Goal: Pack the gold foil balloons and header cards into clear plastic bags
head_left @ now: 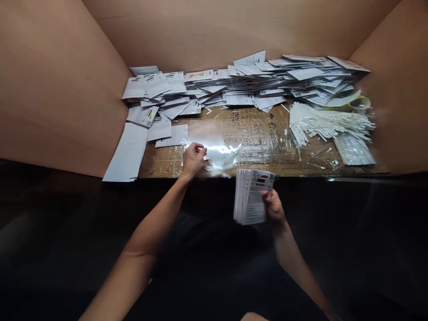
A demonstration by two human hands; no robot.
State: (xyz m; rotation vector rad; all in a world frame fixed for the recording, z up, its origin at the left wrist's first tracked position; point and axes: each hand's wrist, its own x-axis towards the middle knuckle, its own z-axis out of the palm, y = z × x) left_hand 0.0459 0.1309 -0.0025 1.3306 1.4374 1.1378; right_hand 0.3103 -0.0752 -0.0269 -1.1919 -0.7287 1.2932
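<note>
My left hand [194, 160] pinches the near edge of a clear plastic bag [217, 149] that lies on the table, its fingers closed on the film. My right hand [274, 207] grips a thick stack of printed white cards [252, 196] along its right edge, holding it above the dark area in front of the table. The stack stands tilted, and its barcodes and small print are too blurred to read. Behind the bag spreads a loose pile of similar printed cards [254, 80].
The tape-covered cardboard tabletop [264, 151] is walled by brown cardboard panels [60, 84]. White sheets [127, 151] overhang its left front. At right lie a bundle of thin white sticks [329, 125], a tape roll [360, 103] and a clear packet [354, 149].
</note>
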